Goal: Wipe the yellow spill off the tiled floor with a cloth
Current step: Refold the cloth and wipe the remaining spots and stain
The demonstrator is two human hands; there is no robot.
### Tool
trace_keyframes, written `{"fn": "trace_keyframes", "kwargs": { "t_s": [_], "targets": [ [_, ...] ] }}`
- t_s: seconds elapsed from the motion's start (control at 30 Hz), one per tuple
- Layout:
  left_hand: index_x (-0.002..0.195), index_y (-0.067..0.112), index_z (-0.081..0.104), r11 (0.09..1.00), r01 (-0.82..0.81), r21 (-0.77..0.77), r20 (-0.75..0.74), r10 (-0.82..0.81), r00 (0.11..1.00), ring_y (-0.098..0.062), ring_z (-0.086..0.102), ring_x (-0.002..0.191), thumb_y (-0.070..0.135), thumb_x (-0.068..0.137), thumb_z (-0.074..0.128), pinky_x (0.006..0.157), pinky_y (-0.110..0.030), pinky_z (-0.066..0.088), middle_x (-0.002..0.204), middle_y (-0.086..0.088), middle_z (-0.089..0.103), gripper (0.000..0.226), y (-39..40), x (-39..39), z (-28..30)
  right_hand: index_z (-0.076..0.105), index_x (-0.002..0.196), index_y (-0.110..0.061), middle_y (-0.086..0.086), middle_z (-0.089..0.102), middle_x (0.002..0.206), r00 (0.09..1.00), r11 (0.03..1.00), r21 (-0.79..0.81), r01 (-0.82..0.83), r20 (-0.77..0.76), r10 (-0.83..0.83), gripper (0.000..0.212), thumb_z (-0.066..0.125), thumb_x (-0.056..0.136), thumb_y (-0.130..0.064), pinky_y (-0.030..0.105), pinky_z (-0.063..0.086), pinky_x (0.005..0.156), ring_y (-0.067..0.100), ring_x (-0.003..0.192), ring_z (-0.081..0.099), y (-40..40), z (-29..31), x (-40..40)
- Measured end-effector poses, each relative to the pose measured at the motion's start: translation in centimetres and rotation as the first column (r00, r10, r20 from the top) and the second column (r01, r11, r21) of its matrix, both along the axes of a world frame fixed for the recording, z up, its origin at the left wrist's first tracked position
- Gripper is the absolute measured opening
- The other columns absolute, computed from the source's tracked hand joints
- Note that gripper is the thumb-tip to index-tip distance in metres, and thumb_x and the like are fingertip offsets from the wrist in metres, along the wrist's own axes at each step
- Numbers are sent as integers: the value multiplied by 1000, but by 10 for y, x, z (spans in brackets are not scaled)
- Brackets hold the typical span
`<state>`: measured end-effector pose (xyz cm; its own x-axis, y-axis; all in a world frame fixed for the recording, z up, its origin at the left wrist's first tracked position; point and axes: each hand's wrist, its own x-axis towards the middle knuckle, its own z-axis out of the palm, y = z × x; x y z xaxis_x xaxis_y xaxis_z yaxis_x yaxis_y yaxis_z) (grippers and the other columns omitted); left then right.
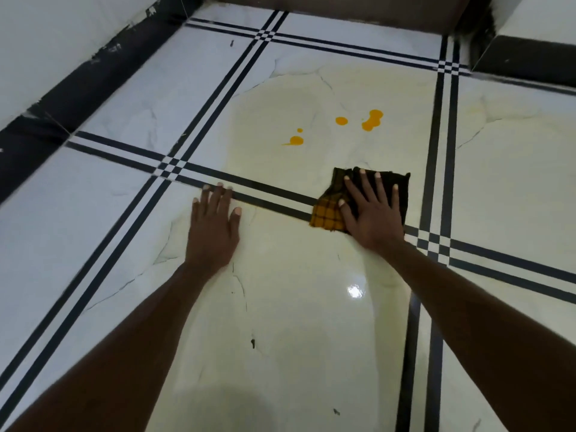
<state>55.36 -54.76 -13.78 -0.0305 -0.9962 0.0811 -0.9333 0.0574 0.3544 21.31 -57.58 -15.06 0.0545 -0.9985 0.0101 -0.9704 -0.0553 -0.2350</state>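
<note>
Several yellow spill blots lie on the white tiled floor [280, 275]: one [372, 119] at the upper right, a round drop [341, 121] beside it, and a smaller patch [295, 140] to the left. A folded yellow-and-dark checked cloth [330, 210] lies below the spill, across a black tile line. My right hand [372, 210] presses flat on the cloth, fingers spread. My left hand [215, 226] rests flat on the bare floor to the left, fingers apart, holding nothing.
Black double stripes cross the tiles in a grid. A white wall with a black skirting [78, 88] runs along the left. A dark brown panel [343, 10] closes the far side, and a step or ledge [530, 57] stands at the upper right.
</note>
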Motion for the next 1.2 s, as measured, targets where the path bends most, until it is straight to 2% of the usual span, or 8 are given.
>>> {"fn": "trace_keyframes", "kwargs": {
  "t_s": [0.13,0.3,0.63,0.8,0.9,1.0,1.07,1.2],
  "targets": [
    [162,15,29,999,49,23,-19,-49,999,-35,11,160,43,106,19,129,-55,11,170,-11,24,63,-61,-39,-2,25,164,-34,2,18,174,998,997,-48,-60,-29,59,66,21,104,-62,59,7,129,28,162,8,-26,-1,-9],
    [163,22,27,999,32,2,114,-32,993,-35,14,160,44,108,19,128,-58,13,171,-6,23,60,-87,-68,-18,21,165,-30,2,14,175,999,998,-49,-37,-7,36,66,20,106,-60,55,7,131,26,163,6,-61,-1,-29],
    [165,28,16,1000,-26,-15,120,27,992,-26,2,162,41,110,17,130,-55,8,174,2,10,56,-90,-76,-22,20,166,-21,12,11,175,918,918,16,397,18,-397,73,19,102,-56,61,0,129,37,162,4,-206,12,-70],
    [165,27,15,1000,-14,8,138,13,990,-25,0,162,41,110,16,129,-55,9,174,1,9,57,-94,-74,-18,29,164,-23,9,18,174,999,999,-23,-36,-16,36,74,13,99,-55,57,5,129,35,161,13,-235,12,37],
    [165,26,15,1000,-14,16,140,12,990,-25,1,162,40,111,17,129,-55,11,174,1,10,57,-93,-74,-17,27,164,-25,6,19,174,933,934,12,-357,-41,357,67,13,105,-53,57,8,130,32,162,12,-188,15,77],
    [165,25,14,1000,-20,9,145,18,989,-26,2,162,40,111,20,128,-56,12,174,0,9,57,-93,-73,-17,25,165,-28,2,18,174,855,857,-20,-515,-84,512,58,23,110,-49,51,8,131,26,162,10,-134,11,35],
    [165,25,14,1000,-19,5,146,18,989,-27,2,162,40,111,18,128,-56,12,174,-1,8,57,-92,-74,-17,25,164,-35,1,21,174,882,885,-45,-463,-122,455,56,26,109,-49,53,13,130,25,162,14,-132,11,-20],
    [165,26,13,999,-33,-8,142,34,989,-26,0,162,42,111,18,129,-55,10,174,-1,7,57,-93,-74,-21,18,165,-36,4,14,175,998,999,24,-27,-52,29,63,21,105,-55,65,6,127,32,162,9,-217,17,-50]
  ]
}}
